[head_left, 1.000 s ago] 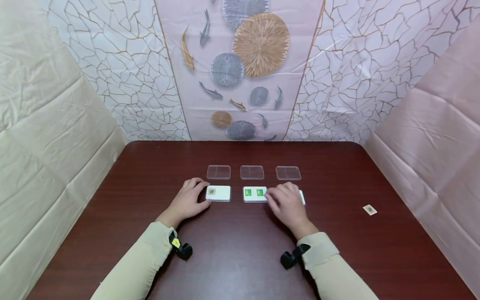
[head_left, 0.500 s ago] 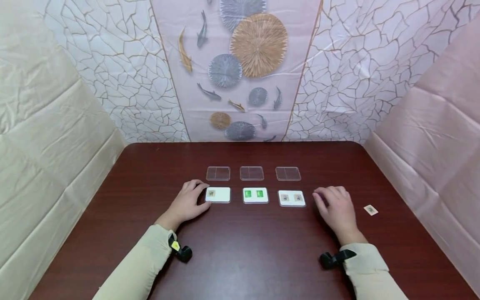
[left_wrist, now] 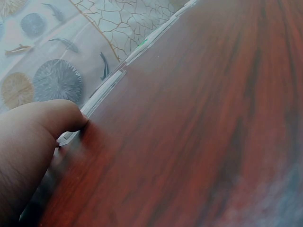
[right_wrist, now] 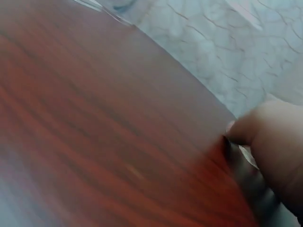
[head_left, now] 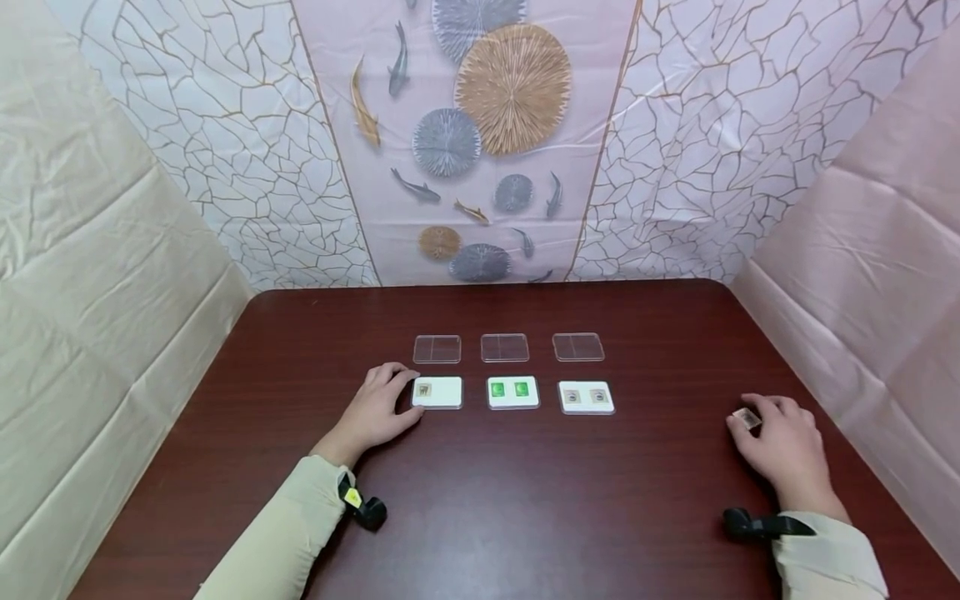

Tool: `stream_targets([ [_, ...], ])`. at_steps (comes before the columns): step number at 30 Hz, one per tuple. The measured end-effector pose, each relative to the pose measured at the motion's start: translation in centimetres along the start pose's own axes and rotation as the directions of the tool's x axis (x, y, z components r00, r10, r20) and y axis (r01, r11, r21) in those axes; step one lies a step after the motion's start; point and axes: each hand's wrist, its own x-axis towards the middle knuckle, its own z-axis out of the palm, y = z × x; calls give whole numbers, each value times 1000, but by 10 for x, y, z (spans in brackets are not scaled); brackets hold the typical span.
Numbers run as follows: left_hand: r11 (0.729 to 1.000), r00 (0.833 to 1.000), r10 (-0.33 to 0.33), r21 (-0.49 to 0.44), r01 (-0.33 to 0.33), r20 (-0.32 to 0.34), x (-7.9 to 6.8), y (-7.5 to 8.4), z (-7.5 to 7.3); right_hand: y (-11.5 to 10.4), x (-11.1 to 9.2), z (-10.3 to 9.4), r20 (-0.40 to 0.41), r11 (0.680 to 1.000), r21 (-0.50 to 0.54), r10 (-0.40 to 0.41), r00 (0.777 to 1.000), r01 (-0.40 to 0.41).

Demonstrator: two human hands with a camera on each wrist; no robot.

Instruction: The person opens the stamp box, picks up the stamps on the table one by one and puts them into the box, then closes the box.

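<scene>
My left hand point(head_left: 377, 414) holds the left white flat case point(head_left: 446, 392) at its near side, thumb at the lower corner and fingers at the upper one. One small brown picture tile lies in that case. In the left wrist view, the thumb of the left hand point(left_wrist: 38, 146) touches the case edge point(left_wrist: 102, 92). Far to the right, my right hand point(head_left: 786, 446) has thumb and forefinger at a small square picture tile point(head_left: 746, 418) on the table. From the right wrist, the right hand point(right_wrist: 277, 146) hides most of that tile.
A middle white case point(head_left: 510, 402) bears two green tiles, and a right white case point(head_left: 587, 408) two brownish ones. Behind them lie three clear plastic lids point(head_left: 437, 349). Patterned cloth point(head_left: 480, 200) hangs at the back of the dark wooden table point(head_left: 480, 500).
My right hand has moved right, away from the right case and over to the lone tile, which it now grips. The left hand stays at the left case.
</scene>
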Motion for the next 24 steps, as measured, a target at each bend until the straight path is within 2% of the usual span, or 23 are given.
stream_targets([
  [6, 1000, 1000, 6, -5, -6, -3, 0, -1, 1, 7, -5, -10, 12, 999, -28, 29, 1000, -29],
  [13, 999, 999, 36, -2, -36, -30, 0, -2, 2, 7, -3, -11, 0, 998, -3, 62, 998, -62],
  [20, 999, 999, 36, -2, -36, -27, 1, -1, 2, 4, 0, -6, -54, 995, 57, 90, 994, -87],
  [24, 1000, 999, 26, -5, -26, -25, 1, -1, 0, 2, 4, 1, -104, 986, 107, 139, 985, -128],
])
